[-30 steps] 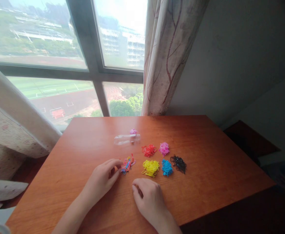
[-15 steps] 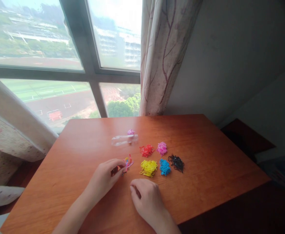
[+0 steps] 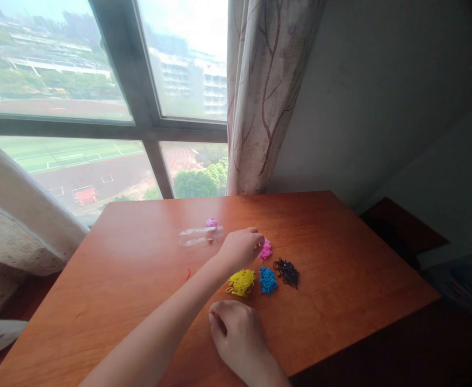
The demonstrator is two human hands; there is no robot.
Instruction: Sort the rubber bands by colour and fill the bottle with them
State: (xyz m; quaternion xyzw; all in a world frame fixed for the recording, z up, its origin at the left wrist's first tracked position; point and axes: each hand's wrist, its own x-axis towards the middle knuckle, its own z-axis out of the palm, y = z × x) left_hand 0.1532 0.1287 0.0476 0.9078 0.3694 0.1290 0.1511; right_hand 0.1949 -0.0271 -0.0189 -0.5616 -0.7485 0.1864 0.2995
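Here: left hand, fingers bent onto pink bands, grip unseen; right hand loosely curled, bracing near table front edge.

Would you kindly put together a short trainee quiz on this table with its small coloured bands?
1. True or false: the clear bottle stands upright on the table.
2. Which colour of bands lies between the yellow pile and the black pile? A) orange B) blue C) green
3. Fill the gap: the fingertips of the left hand are at the ____ pile.

Key
1. False: it lies on its side.
2. B, the blue pile.
3. Pink: the pink pile shows just past the fingertips.
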